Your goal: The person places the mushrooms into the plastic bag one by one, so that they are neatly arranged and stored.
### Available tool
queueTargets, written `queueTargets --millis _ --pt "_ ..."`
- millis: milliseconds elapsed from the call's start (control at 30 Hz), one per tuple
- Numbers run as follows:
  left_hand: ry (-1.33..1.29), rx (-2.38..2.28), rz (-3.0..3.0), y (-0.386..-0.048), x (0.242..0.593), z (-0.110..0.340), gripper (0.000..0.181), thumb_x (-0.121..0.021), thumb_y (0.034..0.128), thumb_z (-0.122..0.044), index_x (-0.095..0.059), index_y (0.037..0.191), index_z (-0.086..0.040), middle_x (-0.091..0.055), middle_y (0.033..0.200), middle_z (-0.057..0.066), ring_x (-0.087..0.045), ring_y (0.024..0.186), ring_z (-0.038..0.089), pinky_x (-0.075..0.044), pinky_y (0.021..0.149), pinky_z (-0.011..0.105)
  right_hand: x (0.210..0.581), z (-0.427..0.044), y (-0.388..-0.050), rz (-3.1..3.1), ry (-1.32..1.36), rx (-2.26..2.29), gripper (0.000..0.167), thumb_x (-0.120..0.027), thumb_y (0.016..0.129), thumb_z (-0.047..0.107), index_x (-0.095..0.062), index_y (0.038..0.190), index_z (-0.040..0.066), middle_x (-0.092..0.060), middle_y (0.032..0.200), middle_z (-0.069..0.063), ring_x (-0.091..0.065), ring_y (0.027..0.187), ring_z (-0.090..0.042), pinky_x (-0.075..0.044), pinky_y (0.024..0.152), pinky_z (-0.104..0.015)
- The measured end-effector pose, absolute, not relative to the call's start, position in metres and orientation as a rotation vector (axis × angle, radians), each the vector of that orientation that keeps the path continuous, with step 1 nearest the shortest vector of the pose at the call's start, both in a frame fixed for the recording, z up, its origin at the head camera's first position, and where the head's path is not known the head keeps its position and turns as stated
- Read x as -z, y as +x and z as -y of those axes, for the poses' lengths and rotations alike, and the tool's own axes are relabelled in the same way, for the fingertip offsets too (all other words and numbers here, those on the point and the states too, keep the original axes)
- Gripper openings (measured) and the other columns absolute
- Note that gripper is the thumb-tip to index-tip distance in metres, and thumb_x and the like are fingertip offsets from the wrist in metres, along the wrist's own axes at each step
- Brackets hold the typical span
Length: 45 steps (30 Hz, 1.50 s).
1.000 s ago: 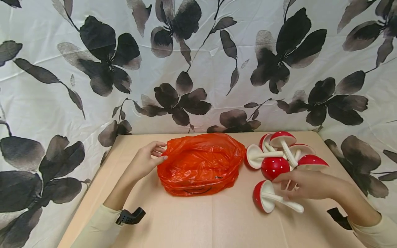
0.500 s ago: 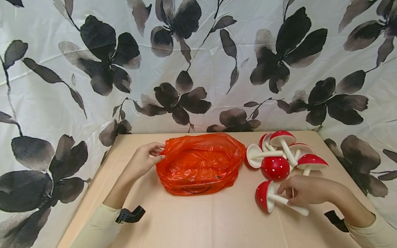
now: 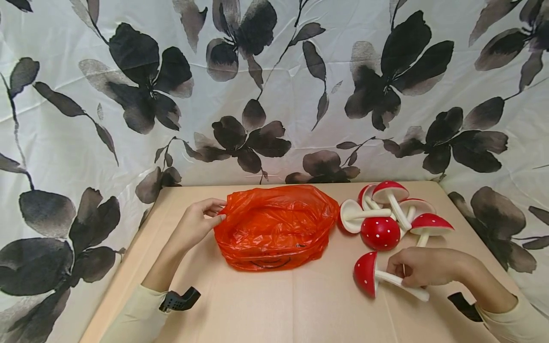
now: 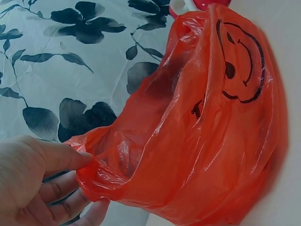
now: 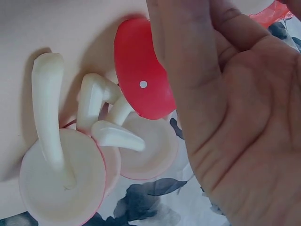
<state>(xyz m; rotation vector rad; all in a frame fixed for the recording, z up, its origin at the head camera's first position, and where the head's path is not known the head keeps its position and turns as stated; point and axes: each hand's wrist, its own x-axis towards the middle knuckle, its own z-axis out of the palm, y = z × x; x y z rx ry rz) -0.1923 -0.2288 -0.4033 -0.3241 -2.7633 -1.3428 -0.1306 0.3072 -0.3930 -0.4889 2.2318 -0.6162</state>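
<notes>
One broad cloth, white with dark flowers, hangs behind a pale table. Across the table's middle lies a crumpled red-orange plastic bag, its mouth part-way open; I cannot make out what is inside. Just beside it, on the right, sits a heap of toy mushrooms — at least six, with red caps and white stems, tipped at all angles.

Nearer the person, one more mushroom lies tilted on its side, cap to the left. The right hand pinches its stem between thumb and fingers; whether the mushroom touches the table I cannot tell. The left hand pinches the bag's rim at its left edge.

To handle this well, I'd grip the stem closer to the cap: the cap looks like the heavier end and would probably dip if held far out. I'd raise the mushroom upward first, so the cap doesn't knock the heap. The film looks thin, so the left hand should tug the rim lightly — up and outward, enough to widen the mouth without dragging the bag.
</notes>
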Motion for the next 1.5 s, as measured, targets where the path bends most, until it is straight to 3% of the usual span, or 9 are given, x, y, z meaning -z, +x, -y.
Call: queueTargets --millis 433,1167,1500 --pt "-0.296 1.424 2.745 -0.192 0.403 0.229 0.029 -0.066 0.093 -0.002 -0.07 0.121 -0.005 -0.072 0.105 0.012 -0.066 0.094 0.027 -0.058 0.072 0.025 0.386 -0.301 -0.141 -2.332 -0.772 0.628 0.028 -0.082 0.082 0.024 -0.066 0.105 0.029 -0.062 0.092 0.013 -0.057 0.083 -0.006 -0.052 0.068 -0.024" --pt "-0.252 1.424 2.758 -0.192 0.401 0.227 0.03 -0.064 0.0933 0.0 -0.068 0.123 -0.003 -0.072 0.104 0.013 -0.066 0.09 0.026 -0.058 0.072 0.024 0.357 -0.283 -0.167 -2.364 -0.966 0.841 0.029 -0.075 0.092 0.019 -0.062 0.117 0.028 -0.066 0.104 0.008 -0.063 0.093 -0.014 -0.058 0.076 -0.029" --pt "-0.267 1.391 2.753 -0.192 0.401 0.226 0.031 -0.063 0.0932 0.001 -0.069 0.123 -0.003 -0.072 0.103 0.013 -0.066 0.089 0.026 -0.058 0.072 0.024 0.34 -0.273 -0.181 -2.485 -1.01 0.732 0.026 -0.076 0.092 0.03 -0.063 0.113 0.035 -0.064 0.101 0.012 -0.062 0.092 -0.012 -0.059 0.073 -0.029"
